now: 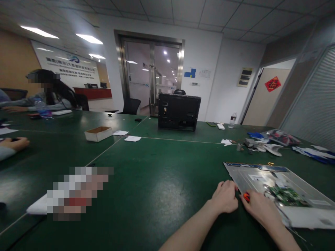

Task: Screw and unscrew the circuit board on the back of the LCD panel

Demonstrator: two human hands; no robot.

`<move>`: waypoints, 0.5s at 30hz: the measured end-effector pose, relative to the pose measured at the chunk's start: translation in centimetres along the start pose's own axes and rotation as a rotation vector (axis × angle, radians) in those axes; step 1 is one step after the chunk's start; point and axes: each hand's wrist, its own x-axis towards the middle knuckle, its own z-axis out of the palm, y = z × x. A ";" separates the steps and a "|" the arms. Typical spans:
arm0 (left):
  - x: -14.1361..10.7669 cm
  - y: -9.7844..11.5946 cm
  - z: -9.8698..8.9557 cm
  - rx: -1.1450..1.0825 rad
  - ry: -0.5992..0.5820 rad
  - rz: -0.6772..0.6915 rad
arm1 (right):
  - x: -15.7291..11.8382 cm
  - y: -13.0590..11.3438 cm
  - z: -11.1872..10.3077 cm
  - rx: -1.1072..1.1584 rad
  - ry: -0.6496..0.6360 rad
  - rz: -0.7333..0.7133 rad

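A flat display panel (240, 174) with a metal back lies at the right of the table. On it are a green circuit board (288, 196), cables and a dark strip along its far edge. My left hand (225, 197) is closed at the panel's left edge, its curled fingers touching that edge. Just right of it, my right hand (260, 208) is closed around a small orange-and-black tool handle (246, 197). The rest of that tool is hidden by the fingers and the panel. Both hands are close together but apart.
A black monitor housing (179, 112) stands at the table's far side. Left of it is an open cardboard box (98, 134). A water bottle (232, 120) and a pile of parts and bags (258, 144) lie beyond the panel. Another person (53, 90) sits at left; a co-worker's hand (19, 144) is nearer.
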 end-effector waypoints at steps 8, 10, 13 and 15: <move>-3.4 0.1 -0.7 0.065 0.040 0.017 | 1.9 3.2 -0.3 -0.057 -0.040 0.183; -4.9 0.2 -0.7 0.131 0.005 0.106 | 2.4 4.9 -0.6 -0.053 -0.039 0.248; -7.4 0.2 -0.8 0.191 -0.011 0.216 | 3.0 7.6 -1.0 -0.036 -0.034 0.318; -8.9 0.0 -0.7 0.236 -0.008 0.260 | 3.3 9.6 -1.1 -0.016 -0.019 0.332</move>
